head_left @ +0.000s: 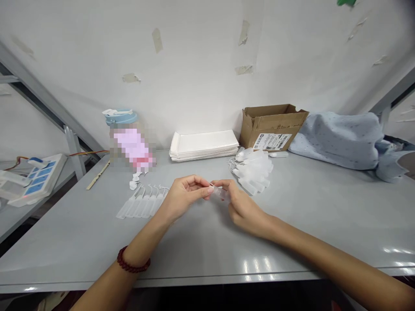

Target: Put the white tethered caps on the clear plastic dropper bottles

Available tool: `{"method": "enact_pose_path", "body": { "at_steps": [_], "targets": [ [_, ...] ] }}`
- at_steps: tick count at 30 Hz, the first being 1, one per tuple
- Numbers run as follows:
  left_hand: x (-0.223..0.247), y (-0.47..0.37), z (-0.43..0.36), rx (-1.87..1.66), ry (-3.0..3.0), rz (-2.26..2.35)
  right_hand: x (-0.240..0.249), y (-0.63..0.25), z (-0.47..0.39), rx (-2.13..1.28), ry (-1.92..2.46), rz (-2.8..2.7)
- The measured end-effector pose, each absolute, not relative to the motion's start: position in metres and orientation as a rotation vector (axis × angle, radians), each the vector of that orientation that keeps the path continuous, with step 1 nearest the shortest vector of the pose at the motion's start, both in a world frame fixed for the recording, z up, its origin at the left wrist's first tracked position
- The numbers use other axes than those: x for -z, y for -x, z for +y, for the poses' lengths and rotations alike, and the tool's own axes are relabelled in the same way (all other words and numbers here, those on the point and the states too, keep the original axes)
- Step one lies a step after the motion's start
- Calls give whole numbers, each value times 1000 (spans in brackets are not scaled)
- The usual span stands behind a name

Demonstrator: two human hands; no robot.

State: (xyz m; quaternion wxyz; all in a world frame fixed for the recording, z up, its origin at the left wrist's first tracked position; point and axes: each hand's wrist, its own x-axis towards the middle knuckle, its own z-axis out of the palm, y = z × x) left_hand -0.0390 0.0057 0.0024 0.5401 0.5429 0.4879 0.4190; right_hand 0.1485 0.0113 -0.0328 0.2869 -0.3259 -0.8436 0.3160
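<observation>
Above the middle of the table, both hands meet at a small translucent white sleeve-like piece (221,193) with a thin white end. Thumb and fingers of my left hand (187,194) are pinched at that end. My right hand (242,206) grips the body of the same piece, partly covering it. Left of my left hand lies a row of similar translucent pieces (140,206), their thin curved white tails pointing away from me. Beyond my right hand is a fanned pile of the same pieces (254,170), tails toward the left.
At the back are a stack of white flat boxes or envelopes (204,144), an open cardboard box (272,127) and light blue cloth (337,138). Back left holds a blurred pink item (131,147), white scraps (133,183) and a narrow stick (98,175). A power strip (42,177) lies far left.
</observation>
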Motion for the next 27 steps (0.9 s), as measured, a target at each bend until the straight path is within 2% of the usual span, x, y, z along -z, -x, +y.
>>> {"method": "enact_pose_path", "body": {
  "at_steps": [7, 16, 20, 24, 27],
  "targets": [
    [-3, 40, 6, -963, -1317, 1150, 25, -148, 9, -881, 931, -2157],
    [2, 36, 2, -1003, -1515, 1085, 16, -146, 9, -1095, 1031, -2047],
    [4, 35, 1, -1085, -1636, 1036, 14, -147, 12, -1317, 1012, -1929],
    [5, 34, 1, -1087, -1560, 924, 9, -147, 14, -1621, 990, -1693],
    [6, 35, 3, -1076, -1479, 863, 7, -145, 14, -1724, 978, -1571]
  ]
}}
